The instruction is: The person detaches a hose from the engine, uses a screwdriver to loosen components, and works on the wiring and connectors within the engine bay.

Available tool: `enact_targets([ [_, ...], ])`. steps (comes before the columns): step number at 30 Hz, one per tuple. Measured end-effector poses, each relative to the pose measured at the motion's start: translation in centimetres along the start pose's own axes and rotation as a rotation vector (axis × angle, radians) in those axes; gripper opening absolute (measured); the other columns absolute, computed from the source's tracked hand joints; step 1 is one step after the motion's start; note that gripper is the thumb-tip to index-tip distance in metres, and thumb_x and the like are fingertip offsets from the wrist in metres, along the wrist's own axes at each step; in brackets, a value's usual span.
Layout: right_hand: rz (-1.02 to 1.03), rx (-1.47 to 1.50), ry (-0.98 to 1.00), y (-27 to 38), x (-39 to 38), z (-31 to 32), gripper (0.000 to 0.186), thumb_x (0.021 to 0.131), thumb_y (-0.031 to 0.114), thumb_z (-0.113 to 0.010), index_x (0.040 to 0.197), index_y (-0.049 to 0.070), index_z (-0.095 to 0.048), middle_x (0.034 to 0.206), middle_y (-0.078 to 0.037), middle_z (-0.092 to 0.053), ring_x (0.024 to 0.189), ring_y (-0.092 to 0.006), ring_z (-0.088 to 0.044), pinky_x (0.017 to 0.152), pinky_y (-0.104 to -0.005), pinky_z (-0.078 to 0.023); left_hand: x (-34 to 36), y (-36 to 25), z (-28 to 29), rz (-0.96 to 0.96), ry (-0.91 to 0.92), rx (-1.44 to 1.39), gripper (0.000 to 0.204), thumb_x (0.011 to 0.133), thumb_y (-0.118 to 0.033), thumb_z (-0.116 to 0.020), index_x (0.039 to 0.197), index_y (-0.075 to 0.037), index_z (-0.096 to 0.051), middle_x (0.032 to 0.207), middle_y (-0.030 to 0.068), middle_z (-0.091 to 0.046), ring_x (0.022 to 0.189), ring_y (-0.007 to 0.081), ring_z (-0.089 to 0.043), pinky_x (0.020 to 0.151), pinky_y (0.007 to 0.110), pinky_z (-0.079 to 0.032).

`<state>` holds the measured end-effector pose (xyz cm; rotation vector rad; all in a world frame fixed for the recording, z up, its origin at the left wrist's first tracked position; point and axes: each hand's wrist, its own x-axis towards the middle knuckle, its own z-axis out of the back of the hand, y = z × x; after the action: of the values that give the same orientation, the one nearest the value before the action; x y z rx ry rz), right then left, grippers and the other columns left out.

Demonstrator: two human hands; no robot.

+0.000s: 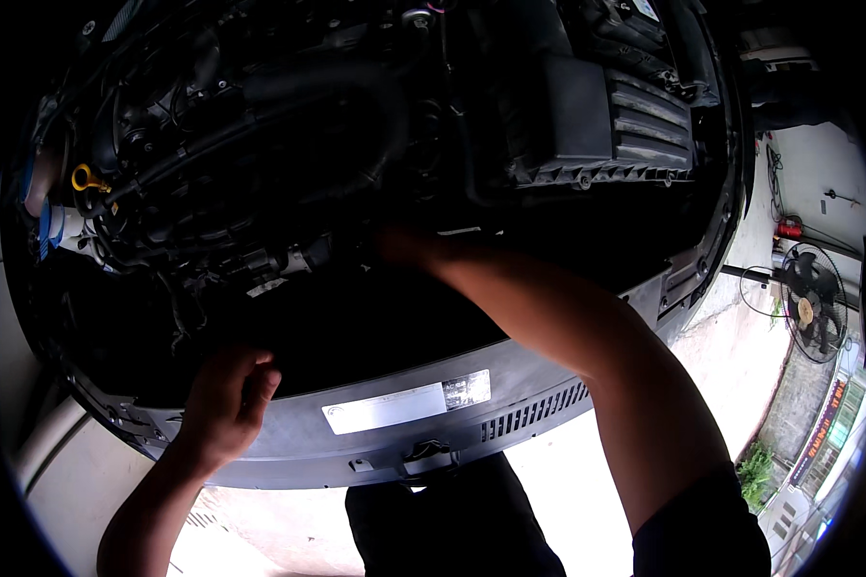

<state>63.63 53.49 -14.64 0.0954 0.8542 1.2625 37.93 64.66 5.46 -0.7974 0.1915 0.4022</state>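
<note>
Two bare hands are poised over a car's engine (221, 197), which is filling the upper left and middle of the frame. At the upper left, a blue piece (50, 226) and a yellow ring handle (87, 177) are standing out from the dark parts, their bright colours presumably serving to make them easy to find. In the lower left, the left hand (229, 399) is hovering at the grey front panel (289, 433) — its fingers are bending loosely, leaving a gap by the thumb, and nothing is showing in it; it is probably balancing the person's lean, though I cannot tell whether it is touching the panel. A pale label (385, 409) is lying flat on the panel at the lower middle, likely facing up for reading. Near the centre, the right hand (409, 248) is sitting in deep shadow among the engine parts — I cannot tell whether it is gripping anything. Its forearm (558, 308) is slanting over the panel, seemingly because that spot is lying well inside. At the upper right, a ribbed black box (649, 120) is occupying its corner; farther right, a fan (813, 303) is standing outside, perhaps for airflow
</note>
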Motion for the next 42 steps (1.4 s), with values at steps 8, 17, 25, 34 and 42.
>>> enact_targets([
  [8, -0.085, 0.315, 0.046, 0.5, 0.8, -1.3, 0.042, 0.096, 0.04, -0.041, 0.106, 0.008, -0.066, 0.094, -0.013, -0.067, 0.09, -0.027, -0.064, 0.081, -0.0437, -0.051, -1.3, 1.8, -2.8, -0.192, -0.284, 0.349, 0.029, 0.09, -0.028, -0.046, 0.076, -0.004, -0.057, 0.071, 0.0117, -0.053, 0.064, 0.0281, -0.053, 0.056, 0.038, -0.045],
  [17, -0.036, 0.214, 0.089, 2.1, -1.1, 1.8, 0.038, 0.097, 0.034, -0.043, 0.11, 0.004, -0.063, 0.099, -0.016, -0.066, 0.091, -0.0287, -0.064, 0.08, -0.0426, -0.052, -1.1, 2.4, -4.7, -0.182, -0.543, 0.45, 0.031, 0.088, -0.029, -0.042, 0.072, -0.009, -0.06, 0.074, 0.0066, -0.059, 0.063, 0.0239, -0.057, 0.052, 0.034, -0.043],
  [25, 0.034, 0.124, 0.161, 0.5, 0.9, -0.5, 0.041, 0.097, 0.035, -0.041, 0.113, 0.004, -0.061, 0.097, -0.016, -0.066, 0.092, -0.0301, -0.064, 0.081, -0.0446, -0.051, -1.0, 2.7, -5.3, -0.204, -0.614, 0.466, 0.032, 0.088, -0.03, -0.042, 0.071, -0.01, -0.061, 0.073, 0.0046, -0.062, 0.063, 0.0227, -0.058, 0.053, 0.033, -0.042],
  [34, 0.005, -0.022, 0.02, 2.2, 1.0, -1.0, 0.026, 0.092, 0.017, -0.048, 0.112, 0.013, -0.065, 0.102, -0.014, -0.066, 0.097, -0.0283, -0.064, 0.084, -0.0422, -0.052, -1.9, 2.9, -4.9, -0.171, -0.572, 0.463, 0.034, 0.091, -0.027, -0.039, 0.073, -0.007, -0.06, 0.075, 0.0078, -0.063, 0.063, 0.0266, -0.059, 0.056, 0.036, -0.043],
  [42, 0.014, -0.143, -0.007, 2.3, 0.4, 0.7, 0.025, 0.09, 0.015, -0.052, 0.112, 0.013, -0.065, 0.105, -0.01, -0.066, 0.101, -0.0273, -0.063, 0.087, -0.0416, -0.051, -1.1, 2.8, -5.3, -0.202, -0.67, 0.438, 0.031, 0.087, -0.029, -0.044, 0.066, -0.011, -0.058, 0.069, 0.0032, -0.06, 0.06, 0.0211, -0.057, 0.052, 0.033, -0.042],
])
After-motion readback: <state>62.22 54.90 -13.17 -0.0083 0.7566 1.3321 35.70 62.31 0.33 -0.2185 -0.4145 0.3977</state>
